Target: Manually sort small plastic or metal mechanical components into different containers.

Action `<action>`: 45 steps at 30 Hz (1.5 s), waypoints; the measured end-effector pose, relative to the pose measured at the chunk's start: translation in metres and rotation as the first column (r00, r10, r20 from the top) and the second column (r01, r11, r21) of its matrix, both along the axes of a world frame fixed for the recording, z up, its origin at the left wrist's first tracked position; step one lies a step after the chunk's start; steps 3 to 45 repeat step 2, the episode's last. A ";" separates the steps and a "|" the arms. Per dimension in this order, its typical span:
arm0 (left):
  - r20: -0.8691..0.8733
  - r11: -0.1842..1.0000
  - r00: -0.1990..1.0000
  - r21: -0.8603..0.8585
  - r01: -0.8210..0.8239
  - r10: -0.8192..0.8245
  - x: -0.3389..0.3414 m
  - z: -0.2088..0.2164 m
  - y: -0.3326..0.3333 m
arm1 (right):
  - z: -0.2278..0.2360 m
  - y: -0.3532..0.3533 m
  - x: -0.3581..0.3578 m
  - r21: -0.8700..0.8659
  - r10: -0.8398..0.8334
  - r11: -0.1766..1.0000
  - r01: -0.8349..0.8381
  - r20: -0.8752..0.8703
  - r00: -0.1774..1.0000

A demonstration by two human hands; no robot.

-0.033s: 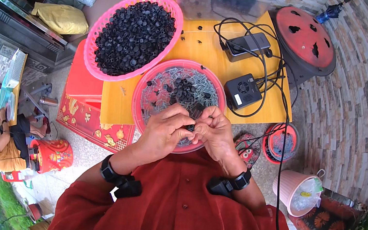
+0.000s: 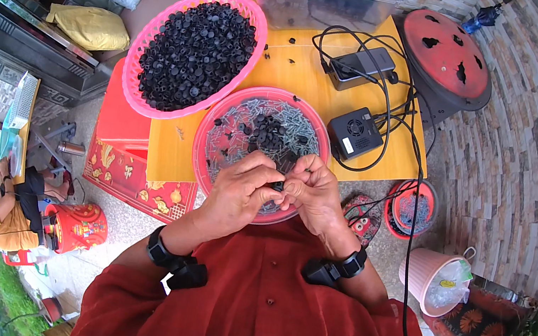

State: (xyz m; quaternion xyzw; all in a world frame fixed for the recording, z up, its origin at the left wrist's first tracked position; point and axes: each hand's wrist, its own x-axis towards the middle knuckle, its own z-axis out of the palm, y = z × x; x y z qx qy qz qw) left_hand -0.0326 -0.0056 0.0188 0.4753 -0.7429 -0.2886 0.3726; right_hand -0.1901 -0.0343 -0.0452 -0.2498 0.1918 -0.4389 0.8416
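Over the near part of a round pink tub [image 2: 201,134], my left hand [image 2: 240,188] pinches a small black plastic piece [image 2: 277,185] between thumb and fingers. My right hand [image 2: 316,196] meets it there, thumb and forefinger closed against the same piece. Whether a screw sits in the piece is hidden by my fingertips. Inside the tub lie many silvery screws [image 2: 235,135], with a loose heap of black plastic parts [image 2: 269,132] in the middle. To the left, a pink basket [image 2: 132,75] is heaped with small black caps [image 2: 195,54].
A yellow table [image 2: 287,63] carries a clear bin [image 2: 325,12] of black parts and two black devices [image 2: 354,131] with tangled cables. On the right are a red-topped stool [image 2: 441,51], a small tub of screws [image 2: 412,211] and a pink bucket [image 2: 422,278]. Another person [image 2: 8,216] sits far left.
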 end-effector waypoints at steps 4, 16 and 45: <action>0.001 0.999 1.000 -0.035 -0.023 0.023 -0.002 0.000 0.001 | -0.001 -0.001 0.001 -0.021 -0.026 0.999 0.027 0.002 1.000; 0.001 0.999 1.000 -0.035 -0.023 0.023 -0.002 0.000 0.001 | -0.001 -0.001 0.001 -0.021 -0.026 0.999 0.027 0.002 1.000; 0.001 0.999 1.000 -0.035 -0.023 0.023 -0.002 0.000 0.001 | -0.001 -0.001 0.001 -0.021 -0.026 0.999 0.027 0.002 1.000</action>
